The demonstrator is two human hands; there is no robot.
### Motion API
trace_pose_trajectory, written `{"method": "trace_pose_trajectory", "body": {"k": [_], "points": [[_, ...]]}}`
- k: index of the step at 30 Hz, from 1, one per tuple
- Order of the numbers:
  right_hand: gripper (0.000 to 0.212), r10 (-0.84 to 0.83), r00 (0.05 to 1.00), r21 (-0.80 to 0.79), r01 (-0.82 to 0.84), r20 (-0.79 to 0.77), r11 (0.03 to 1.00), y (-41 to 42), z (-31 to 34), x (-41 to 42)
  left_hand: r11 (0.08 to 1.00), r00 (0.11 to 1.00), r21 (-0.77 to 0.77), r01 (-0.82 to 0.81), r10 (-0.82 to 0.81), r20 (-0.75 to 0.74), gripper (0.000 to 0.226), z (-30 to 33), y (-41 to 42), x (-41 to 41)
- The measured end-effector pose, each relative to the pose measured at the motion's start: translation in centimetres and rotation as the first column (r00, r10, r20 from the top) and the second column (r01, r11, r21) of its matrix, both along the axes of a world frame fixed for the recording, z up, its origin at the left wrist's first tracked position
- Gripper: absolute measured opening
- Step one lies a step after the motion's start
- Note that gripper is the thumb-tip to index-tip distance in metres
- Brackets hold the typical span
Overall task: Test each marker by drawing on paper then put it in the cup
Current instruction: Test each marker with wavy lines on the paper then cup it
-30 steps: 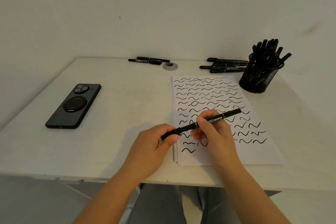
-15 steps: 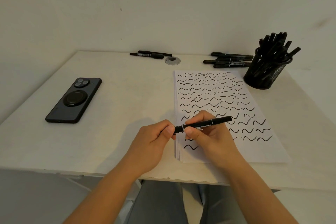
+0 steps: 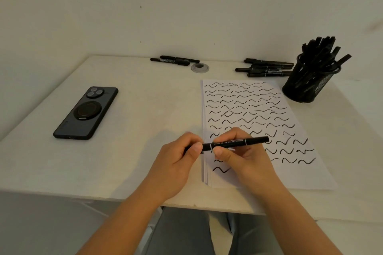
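Note:
I hold a black marker (image 3: 238, 143) level over the near left part of the paper (image 3: 259, 176). My right hand (image 3: 242, 157) grips its barrel. My left hand (image 3: 178, 163) pinches the cap at its left end, which sits pushed onto the barrel. The white paper is covered with rows of black wavy strokes. A black mesh cup (image 3: 308, 83) stuffed with several markers stands at the back right. Several loose markers (image 3: 267, 68) lie just left of the cup, and two more markers (image 3: 176, 60) lie at the back centre.
A black phone (image 3: 87, 113) lies camera side up on the left of the white table (image 3: 145, 114). A grey round cable grommet (image 3: 200, 67) sits at the back centre. The wall rises right behind the table.
My left hand has slid right along the marker and the cap has closed onto the barrel. The marker has tipped from slanted to nearly level.

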State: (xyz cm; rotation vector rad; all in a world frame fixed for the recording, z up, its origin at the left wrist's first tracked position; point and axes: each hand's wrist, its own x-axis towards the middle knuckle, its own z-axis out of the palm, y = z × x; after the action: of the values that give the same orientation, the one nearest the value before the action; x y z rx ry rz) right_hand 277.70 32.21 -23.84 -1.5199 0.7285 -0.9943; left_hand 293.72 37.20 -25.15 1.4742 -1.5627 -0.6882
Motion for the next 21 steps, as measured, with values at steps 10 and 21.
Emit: {"method": "trace_pose_trajectory", "body": {"k": [10, 21], "points": [[0.021, -0.136, 0.939, -0.194, 0.076, -0.315, 0.978, -2.3, 2.6, -3.2, 0.988, 0.984, -0.025, -0.151, 0.148, -0.100, 0.018, 3.9, -3.3, 1.0], [0.014, -0.496, 0.675, -0.699, -0.041, -0.546, 0.714, -7.8, 7.4, -6.6, 0.972, 0.920, -0.168, 0.166, -0.091, 0.382, 0.014, 10.1, -10.7, -6.2]]}}
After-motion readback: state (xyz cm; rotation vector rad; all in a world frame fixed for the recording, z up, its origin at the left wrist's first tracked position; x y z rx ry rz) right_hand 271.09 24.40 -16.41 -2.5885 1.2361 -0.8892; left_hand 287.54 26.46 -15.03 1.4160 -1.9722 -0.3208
